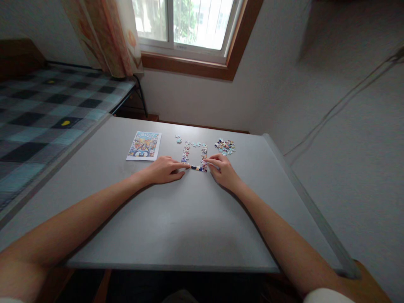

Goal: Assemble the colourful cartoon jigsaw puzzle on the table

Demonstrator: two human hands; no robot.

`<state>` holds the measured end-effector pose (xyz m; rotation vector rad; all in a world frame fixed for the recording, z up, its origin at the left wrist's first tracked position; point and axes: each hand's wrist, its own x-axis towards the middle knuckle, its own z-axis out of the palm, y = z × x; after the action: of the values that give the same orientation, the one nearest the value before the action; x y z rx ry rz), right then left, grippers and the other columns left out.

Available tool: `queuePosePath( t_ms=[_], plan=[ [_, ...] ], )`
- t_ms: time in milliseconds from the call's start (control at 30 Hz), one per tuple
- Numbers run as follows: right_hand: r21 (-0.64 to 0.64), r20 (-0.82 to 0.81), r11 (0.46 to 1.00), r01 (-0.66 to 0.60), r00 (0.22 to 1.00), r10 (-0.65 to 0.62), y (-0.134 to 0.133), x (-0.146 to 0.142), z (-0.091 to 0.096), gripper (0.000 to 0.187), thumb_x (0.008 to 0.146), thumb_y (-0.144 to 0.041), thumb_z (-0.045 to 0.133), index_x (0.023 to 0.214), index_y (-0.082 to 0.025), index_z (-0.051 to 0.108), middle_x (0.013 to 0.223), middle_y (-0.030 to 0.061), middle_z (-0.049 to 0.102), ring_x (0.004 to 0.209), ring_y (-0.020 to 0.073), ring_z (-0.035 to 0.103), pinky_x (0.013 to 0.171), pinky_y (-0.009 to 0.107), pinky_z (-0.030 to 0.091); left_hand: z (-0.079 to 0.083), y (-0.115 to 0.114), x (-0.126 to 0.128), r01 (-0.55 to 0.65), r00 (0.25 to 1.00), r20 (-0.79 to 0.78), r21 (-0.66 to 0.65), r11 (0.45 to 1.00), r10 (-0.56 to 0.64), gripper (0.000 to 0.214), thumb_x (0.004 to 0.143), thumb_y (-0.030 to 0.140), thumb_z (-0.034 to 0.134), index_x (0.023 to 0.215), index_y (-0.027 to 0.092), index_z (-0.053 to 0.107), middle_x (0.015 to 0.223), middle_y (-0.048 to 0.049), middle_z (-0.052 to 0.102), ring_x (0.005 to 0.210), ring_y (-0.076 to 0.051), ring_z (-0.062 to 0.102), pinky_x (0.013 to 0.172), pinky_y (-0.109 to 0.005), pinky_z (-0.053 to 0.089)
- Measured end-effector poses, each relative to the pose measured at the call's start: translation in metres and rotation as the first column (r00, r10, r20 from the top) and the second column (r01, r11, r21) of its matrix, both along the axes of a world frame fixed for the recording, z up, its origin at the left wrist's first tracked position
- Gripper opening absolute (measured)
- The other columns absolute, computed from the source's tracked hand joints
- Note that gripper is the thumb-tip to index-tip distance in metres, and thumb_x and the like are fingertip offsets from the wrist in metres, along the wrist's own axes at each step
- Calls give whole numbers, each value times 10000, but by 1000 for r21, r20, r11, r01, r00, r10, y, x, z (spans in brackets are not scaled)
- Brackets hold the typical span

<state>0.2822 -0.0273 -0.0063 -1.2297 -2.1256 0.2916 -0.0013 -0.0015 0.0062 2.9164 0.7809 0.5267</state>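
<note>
A small jigsaw frame point(195, 155), only its border joined, lies on the grey table point(176, 219). My left hand point(164, 169) rests flat beside it, index finger stretched out to touch the frame's near left corner. My right hand point(222, 168) lies at the near right corner, index finger pointing onto the bottom edge, the other fingers curled. Neither hand visibly holds a piece. A pile of loose pieces point(224, 146) sits just right of the frame. A couple of stray pieces point(178, 139) lie at its far left.
A colourful reference picture card point(144, 145) lies left of the puzzle. A bed with a checked cover point(47, 109) adjoins the table's left side. Wall, window point(186, 25) and curtain point(104, 38) are behind; a cable runs along the right wall.
</note>
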Motion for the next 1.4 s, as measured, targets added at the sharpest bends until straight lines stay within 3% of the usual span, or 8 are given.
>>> queuePosePath(
  t_ms=[133,267,400,533,667,867,1100,1400],
  plan=[
    [18,97,1000,-23,995,22,4,3,1,311,938,-176,500,1105,-242,754,1102,112,648,967,225,578,936,446,475,0,0,-1,-3,1000,-2,-4,1000,3,356,979,353,489,1250,227,682,863,-33,773,634,-134,661,699,-273,469],
    [28,210,995,-99,974,91,10,1,18,265,907,-158,554,1030,-262,765,1146,98,629,1037,239,550,979,467,438,1,-1,-1,3,1000,17,-4,1000,-2,360,984,355,472,1240,227,690,840,-34,770,631,-135,664,700,-274,473],
    [-127,319,963,-239,909,268,19,-1,44,246,843,-86,596,915,-248,767,1038,71,636,1015,223,558,954,408,432,1,-1,0,-5,999,32,-2,1000,5,345,973,334,487,1226,231,698,856,-31,775,643,-137,675,690,-273,463],
    [-266,389,919,-292,840,379,27,-5,66,253,843,-92,629,1016,-227,755,1035,85,639,983,210,568,896,343,419,1,-1,0,-3,1000,28,-7,1000,3,341,969,327,495,1228,230,694,879,-27,779,652,-138,680,692,-275,460],
    [-278,543,918,-282,742,392,31,-15,75,209,861,-125,642,1010,-228,747,1054,96,641,989,224,544,852,325,366,1,-2,0,-3,1000,31,-8,1000,3,336,969,318,495,1225,233,696,885,-27,779,667,-138,684,703,-274,461],
    [-200,711,937,-288,615,341,30,-24,72,194,887,-114,569,989,-214,700,1039,100,617,944,216,508,785,316,288,2,-2,0,-1,999,35,2,1000,1,339,968,317,498,1223,227,702,845,-35,773,639,-136,672,693,-267,461],
    [-165,730,936,-311,600,328,28,-24,67,173,883,-138,555,1002,-202,663,1046,101,604,931,209,490,792,318,275,4,-3,0,-8,1000,20,-4,1000,8,344,969,322,492,1224,230,703,817,-34,767,618,-139,661,686,-270,461],
    [-246,624,935,-256,696,355,25,-24,72,169,821,-119,583,935,-190,685,1016,95,616,956,217,507,824,318,328,1,-1,-1,-8,999,36,2,1000,8,337,969,332,487,1188,223,717,822,-37,767,621,-140,661,682,-269,462]
  ],
)
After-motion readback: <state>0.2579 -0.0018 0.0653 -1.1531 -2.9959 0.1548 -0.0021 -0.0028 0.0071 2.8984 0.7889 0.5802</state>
